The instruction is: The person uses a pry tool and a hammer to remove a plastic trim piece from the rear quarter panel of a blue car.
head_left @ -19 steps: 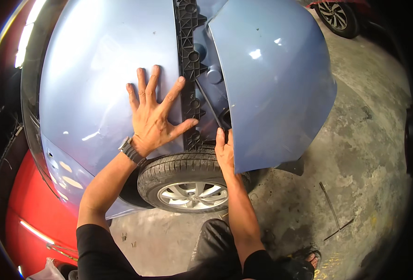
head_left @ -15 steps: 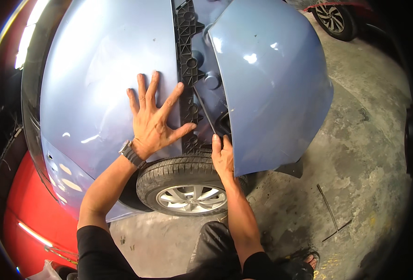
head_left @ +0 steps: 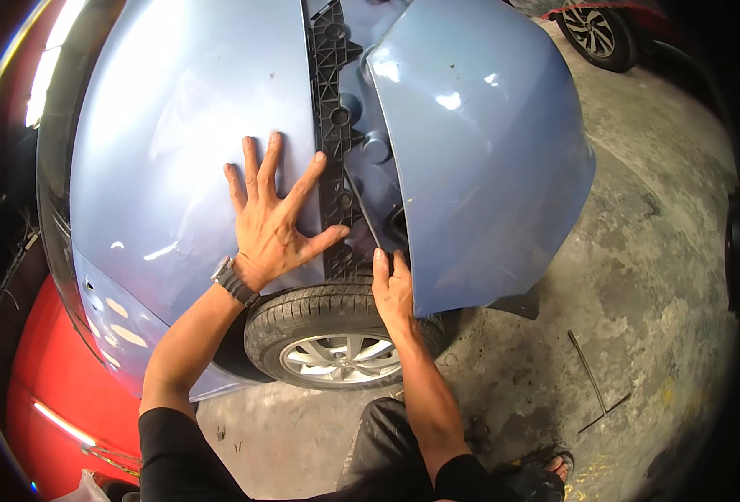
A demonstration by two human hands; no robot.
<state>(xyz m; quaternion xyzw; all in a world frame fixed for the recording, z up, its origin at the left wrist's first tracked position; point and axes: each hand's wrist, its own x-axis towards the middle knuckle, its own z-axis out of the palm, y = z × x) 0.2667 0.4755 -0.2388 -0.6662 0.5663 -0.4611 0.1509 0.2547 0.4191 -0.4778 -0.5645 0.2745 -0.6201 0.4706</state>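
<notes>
My left hand (head_left: 271,222), a watch on its wrist, lies spread on the blue car body panel (head_left: 169,125). Its thumb reaches across the black plastic bracket (head_left: 332,180) that runs along the panel's edge. In the gap to the right, my right hand (head_left: 393,289) is closed around the lower end of a long, thin, screwdriver-like metal rod (head_left: 363,207). The rod slants up and left, its tip against the bracket; whatever handle it has is hidden in my fingers. A blue bumper cover (head_left: 487,159) stands away from the body, just right of this hand.
Below my hands is the car's wheel (head_left: 341,339). A T-shaped metal tool (head_left: 592,381) lies on the stained concrete floor (head_left: 646,276) at the right. A red car panel (head_left: 61,376) is at the lower left, another car's wheel (head_left: 597,35) at the top right.
My right hand and the rod have shifted slightly left and down. The left hand stays spread on the panel, and the view has moved a little.
</notes>
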